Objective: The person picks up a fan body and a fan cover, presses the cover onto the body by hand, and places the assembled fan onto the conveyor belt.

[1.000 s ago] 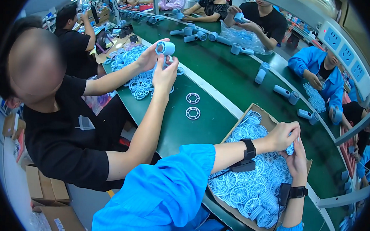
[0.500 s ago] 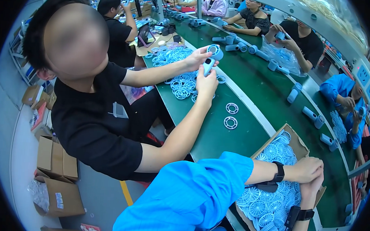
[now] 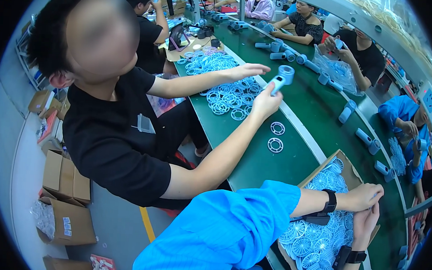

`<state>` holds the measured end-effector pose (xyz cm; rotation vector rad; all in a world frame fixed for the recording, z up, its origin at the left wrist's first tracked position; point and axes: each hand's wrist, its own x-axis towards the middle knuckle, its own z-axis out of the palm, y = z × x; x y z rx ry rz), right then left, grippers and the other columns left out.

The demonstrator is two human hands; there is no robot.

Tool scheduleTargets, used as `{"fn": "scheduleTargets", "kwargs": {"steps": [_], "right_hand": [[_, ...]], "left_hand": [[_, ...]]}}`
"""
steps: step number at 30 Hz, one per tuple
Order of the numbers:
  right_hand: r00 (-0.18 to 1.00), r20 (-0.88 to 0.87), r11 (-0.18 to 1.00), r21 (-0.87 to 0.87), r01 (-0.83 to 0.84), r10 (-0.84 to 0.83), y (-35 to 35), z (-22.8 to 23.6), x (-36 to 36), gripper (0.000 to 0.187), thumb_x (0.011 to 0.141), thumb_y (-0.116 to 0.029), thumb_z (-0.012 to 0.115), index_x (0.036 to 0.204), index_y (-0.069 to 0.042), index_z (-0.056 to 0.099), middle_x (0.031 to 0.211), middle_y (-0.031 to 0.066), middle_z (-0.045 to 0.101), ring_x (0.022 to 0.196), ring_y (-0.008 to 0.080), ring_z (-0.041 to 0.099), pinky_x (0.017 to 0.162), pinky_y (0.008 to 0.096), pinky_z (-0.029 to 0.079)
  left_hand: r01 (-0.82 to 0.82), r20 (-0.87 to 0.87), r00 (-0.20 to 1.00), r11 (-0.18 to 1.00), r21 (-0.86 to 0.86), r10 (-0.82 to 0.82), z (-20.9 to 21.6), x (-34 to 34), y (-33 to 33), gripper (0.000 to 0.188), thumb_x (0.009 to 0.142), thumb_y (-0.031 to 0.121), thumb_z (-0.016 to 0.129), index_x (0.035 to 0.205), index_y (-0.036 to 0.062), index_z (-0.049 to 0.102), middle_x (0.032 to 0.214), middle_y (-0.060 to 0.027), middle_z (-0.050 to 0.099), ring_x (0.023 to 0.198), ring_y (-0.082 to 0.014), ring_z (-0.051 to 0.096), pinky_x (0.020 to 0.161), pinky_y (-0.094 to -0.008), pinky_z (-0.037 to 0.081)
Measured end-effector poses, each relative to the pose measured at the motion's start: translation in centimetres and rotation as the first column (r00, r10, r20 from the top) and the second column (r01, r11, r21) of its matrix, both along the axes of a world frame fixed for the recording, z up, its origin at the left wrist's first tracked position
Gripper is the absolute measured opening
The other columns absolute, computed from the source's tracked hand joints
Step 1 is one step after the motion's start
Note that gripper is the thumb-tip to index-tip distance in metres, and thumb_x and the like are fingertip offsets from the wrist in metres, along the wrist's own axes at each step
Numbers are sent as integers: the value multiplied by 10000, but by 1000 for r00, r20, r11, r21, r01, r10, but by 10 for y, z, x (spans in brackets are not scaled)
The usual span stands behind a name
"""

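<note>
Blue grilles (image 3: 302,246): heaped loose in my cardboard box (image 3: 349,172), filling it edge to edge.
Left hand (image 3: 363,197): fingers bent inward, meeting my other hand above the box's right edge; I can't tell whether they grip anything.
Right hand (image 3: 365,225): just below, partly curled, fingertips hidden; I can't tell its hold either.
Two flat rings (image 3: 274,151): on the green worktop (image 3: 253,168), near its belt-side edge, between box and ring heap (image 3: 205,63).
Co-worker (image 3: 113,139): one hand grips a blue casing (image 3: 286,76), the other stretched out flat.
</note>
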<state>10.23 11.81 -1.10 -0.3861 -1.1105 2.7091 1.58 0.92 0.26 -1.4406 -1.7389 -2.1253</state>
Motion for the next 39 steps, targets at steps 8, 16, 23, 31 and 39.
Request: {"fn": "scheduleTargets", "kwargs": {"steps": [8,16,23,31,39], "right_hand": [[995,95,1000,-10,15,-14,7,-2,-1,346,983,-271,423,1268,-77,463,1175,69,557,1036,193,551,860,346,457],[982,123,840,539,55,-143,35,-12,1,350,973,-294,444,1275,-121,478,1133,16,579,996,121,544,849,312,442],[926,128,428,903,39,-355,43,41,31,373,952,-312,488,1279,-131,487,1062,29,605,976,146,561,840,314,434],[816,389,52,912,-408,-428,153,56,95,350,912,-296,522,1193,-90,559,1085,35,613,983,120,541,811,275,439],[362,670,52,513,-857,-648,177,-13,144,659,837,-410,512,1433,-177,353,1424,179,404,1286,357,415,1057,415,341]], "left_hand": [[79,100,993,987,-139,-65,8,-12,-9,214,885,179,508,891,-15,599,752,-193,647,688,-324,653,629,-391,512],[-137,199,971,991,2,133,-3,-30,0,221,907,181,531,1053,20,572,904,-151,663,829,-277,644,723,-355,485],[71,440,897,974,-215,31,-10,-39,13,228,846,195,557,994,33,621,955,-124,669,912,-246,635,801,-345,484],[-169,-238,969,889,-425,71,-29,-51,-1,207,831,198,518,889,71,672,862,-169,662,886,-345,619,757,-438,488],[-324,-608,783,749,-578,-130,-45,-41,-1,216,800,213,551,933,136,701,1250,-121,560,1243,-333,409,1081,-476,253]]}}
